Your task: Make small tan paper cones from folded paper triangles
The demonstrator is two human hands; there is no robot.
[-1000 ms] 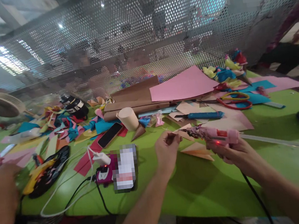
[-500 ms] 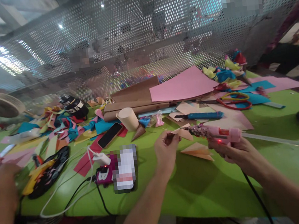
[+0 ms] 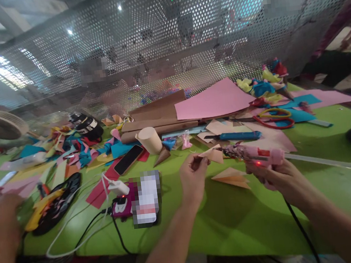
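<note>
My left hand (image 3: 194,173) pinches a small piece of tan paper (image 3: 214,156) above the green table. In my right hand (image 3: 271,175) is a pink glue gun (image 3: 259,155), its red light on and a clear glue stick (image 3: 324,161) sticking out of its back. The gun's dark nozzle, crusted with residue, is at the paper's right edge; whether they touch I cannot tell. Below, a folded piece of tan paper (image 3: 230,178) lies on the table. A blue utility knife (image 3: 239,135) rests just behind the gun.
A phone (image 3: 146,198) and a purple power strip (image 3: 122,207) with cables lie to the left. Behind stand a paper roll (image 3: 150,140), pink card (image 3: 213,99) and scissors (image 3: 274,120). Another person's arm (image 3: 3,235) is at far left. A black cord (image 3: 302,231) hangs below the gun.
The tan paper in my left hand has shifted and turned slightly to the left. The glue gun stays close to it, its nozzle now nearer the paper's right edge.
</note>
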